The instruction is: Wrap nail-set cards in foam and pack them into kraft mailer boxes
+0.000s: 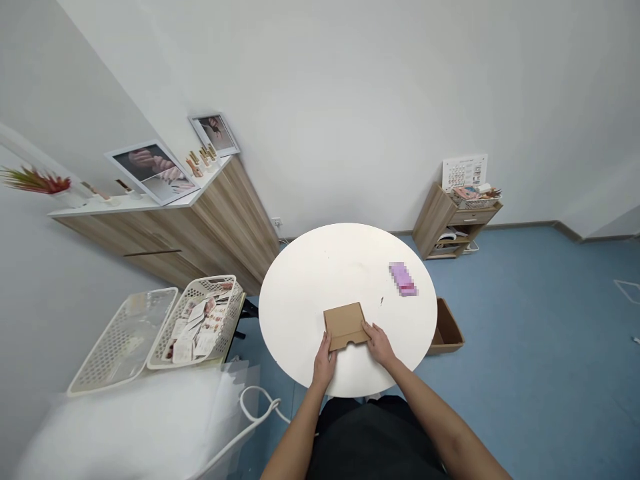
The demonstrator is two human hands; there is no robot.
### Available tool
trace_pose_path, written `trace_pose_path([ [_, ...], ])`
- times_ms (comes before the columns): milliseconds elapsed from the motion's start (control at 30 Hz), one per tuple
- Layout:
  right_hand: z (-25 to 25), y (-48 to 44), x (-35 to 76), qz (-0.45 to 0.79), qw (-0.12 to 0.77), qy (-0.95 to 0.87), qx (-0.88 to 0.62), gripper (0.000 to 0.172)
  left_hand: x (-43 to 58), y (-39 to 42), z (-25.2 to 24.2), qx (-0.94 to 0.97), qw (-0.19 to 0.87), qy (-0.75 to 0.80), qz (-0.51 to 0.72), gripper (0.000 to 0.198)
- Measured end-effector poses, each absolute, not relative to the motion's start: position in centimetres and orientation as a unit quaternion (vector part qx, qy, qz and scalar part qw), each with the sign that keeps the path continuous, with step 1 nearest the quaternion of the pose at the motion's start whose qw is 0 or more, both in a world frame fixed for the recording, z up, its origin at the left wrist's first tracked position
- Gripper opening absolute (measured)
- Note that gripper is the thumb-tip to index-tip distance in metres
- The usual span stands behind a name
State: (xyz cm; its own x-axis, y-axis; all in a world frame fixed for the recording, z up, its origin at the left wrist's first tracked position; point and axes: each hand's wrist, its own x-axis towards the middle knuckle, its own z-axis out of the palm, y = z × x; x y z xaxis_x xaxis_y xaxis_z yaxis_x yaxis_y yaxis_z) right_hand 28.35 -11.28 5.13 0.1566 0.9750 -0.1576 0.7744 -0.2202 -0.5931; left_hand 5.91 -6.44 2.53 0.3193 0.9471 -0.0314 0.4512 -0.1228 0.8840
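Seen from the head camera, a person's left hand and right hand grasp a flat cardboard box at its near corners, fingers closed on the card without clenching. With a hand at each side, the box stays square and steady. It lies flat near the edge of a round white table, a notch showing in its near side. A pixelated pink packet lies well apart to the right. Past the rim, a brown carton sits open on the blue floor. At left, two perforated baskets stand side by side, one holding printed cards, near a wood cabinet whose white shelf carries framed photos. A small wood stand sits against the far wall.
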Motion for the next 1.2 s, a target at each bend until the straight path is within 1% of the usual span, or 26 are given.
trace_pose_path([
  [133,7.7,-10.2,28.9,0.329,0.170,-0.530,-0.763,0.062,6.1,-5.6,5.2,0.648,0.464,0.531,0.288,0.051],
  [200,9.5,-9.4,29.5,0.363,0.187,-0.509,-0.758,0.052,6.1,-5.1,7.1,0.632,0.468,0.547,0.287,0.048],
  [267,11.4,-8.6,30.1,0.385,0.218,-0.500,-0.745,0.047,6.0,-4.3,9.1,0.629,0.453,0.565,0.283,0.045],
  [367,13.6,-7.3,30.8,0.397,0.250,-0.499,-0.729,0.046,6.1,-2.8,11.9,0.646,0.402,0.592,0.267,0.041],
  [533,14.3,-5.4,31.5,0.396,0.215,-0.526,-0.721,0.043,6.4,-0.7,14.3,0.681,0.334,0.628,0.176,0.027],
  [600,14.0,-4.7,31.6,0.392,0.195,-0.544,-0.716,0.040,6.6,-0.1,14.5,0.681,0.326,0.637,0.157,0.020],
  [700,13.8,-3.8,31.7,0.383,0.176,-0.549,-0.722,0.035,6.7,0.8,14.4,0.670,0.350,0.634,0.166,0.013],
  [967,14.2,-2.6,32.2,0.358,0.113,-0.564,-0.735,0.033,6.1,2.7,13.6,0.635,0.437,0.609,0.186,0.024],
  [1100,14.6,-2.4,32.3,0.357,0.070,-0.588,-0.723,0.032,5.7,3.1,13.8,0.619,0.479,0.592,0.193,0.026],
  [1200,15.0,-2.4,32.3,0.362,0.062,-0.588,-0.720,0.033,5.5,3.3,14.1,0.608,0.504,0.581,0.198,0.026],
])
